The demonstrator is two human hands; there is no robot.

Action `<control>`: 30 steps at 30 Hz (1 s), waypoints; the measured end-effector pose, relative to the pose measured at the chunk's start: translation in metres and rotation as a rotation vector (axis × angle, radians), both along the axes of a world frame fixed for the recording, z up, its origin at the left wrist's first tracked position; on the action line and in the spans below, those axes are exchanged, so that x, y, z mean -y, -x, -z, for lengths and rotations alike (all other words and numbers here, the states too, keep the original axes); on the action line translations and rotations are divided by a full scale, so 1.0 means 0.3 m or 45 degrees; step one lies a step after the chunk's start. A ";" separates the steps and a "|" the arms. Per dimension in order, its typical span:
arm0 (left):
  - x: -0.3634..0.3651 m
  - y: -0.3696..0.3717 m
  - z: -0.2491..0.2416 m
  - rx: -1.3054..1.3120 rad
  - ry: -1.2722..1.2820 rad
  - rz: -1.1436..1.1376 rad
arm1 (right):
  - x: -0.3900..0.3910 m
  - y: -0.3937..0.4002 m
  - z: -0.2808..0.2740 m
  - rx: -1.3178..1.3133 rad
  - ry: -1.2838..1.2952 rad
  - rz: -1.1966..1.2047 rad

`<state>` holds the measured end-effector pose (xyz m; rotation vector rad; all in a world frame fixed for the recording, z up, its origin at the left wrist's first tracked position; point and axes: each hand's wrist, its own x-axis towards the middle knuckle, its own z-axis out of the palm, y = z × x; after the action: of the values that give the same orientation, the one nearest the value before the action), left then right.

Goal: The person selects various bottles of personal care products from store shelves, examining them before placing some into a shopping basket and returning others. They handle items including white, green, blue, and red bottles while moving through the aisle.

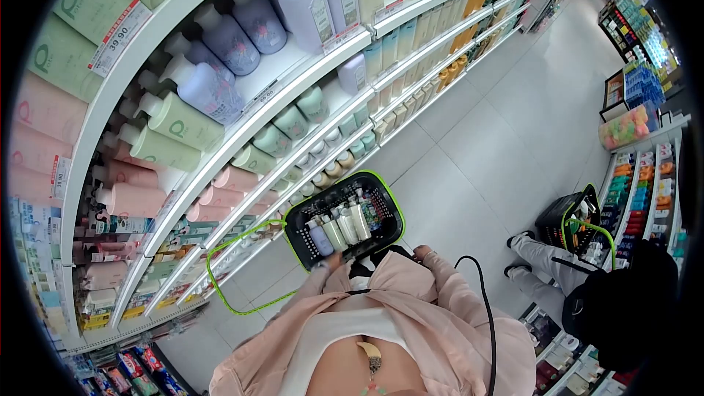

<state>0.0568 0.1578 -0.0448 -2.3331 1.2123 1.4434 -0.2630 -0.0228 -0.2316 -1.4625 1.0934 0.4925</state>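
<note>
Head view: shelf tag [117, 35] perhaps "39.90"

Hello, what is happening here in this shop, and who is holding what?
A person in a pink jacket stands in a shop aisle beside shelves of pump bottles. In front of them is a black basket with a green rim, which holds several small bottles. The left hand is at the basket's near edge; the right hand is close by, and whether it grips anything cannot be told. Another person crouches on the right beside a second basket.
</note>
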 end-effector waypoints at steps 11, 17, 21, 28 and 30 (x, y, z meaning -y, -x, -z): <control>-0.522 -0.125 0.188 -0.087 -0.001 -0.706 | 0.044 -0.107 -0.205 -0.166 0.556 -1.204; -0.454 0.075 0.283 -0.167 0.140 -0.535 | 0.061 -0.169 -0.299 -0.264 0.156 -0.626; -0.412 0.155 0.181 -0.211 0.115 -0.472 | 0.009 -0.117 -0.222 -0.249 0.081 -0.540; -0.546 0.124 0.197 -0.172 0.120 -0.958 | -0.061 -0.113 -0.335 -0.315 0.147 -1.054; -0.577 0.149 0.232 -0.190 0.118 -0.877 | -0.070 -0.097 -0.302 -0.247 0.250 -1.273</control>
<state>0.0120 0.3309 -0.1143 -2.9168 0.5021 1.7979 -0.2340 -0.0017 -0.1409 -2.1286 0.4810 1.2630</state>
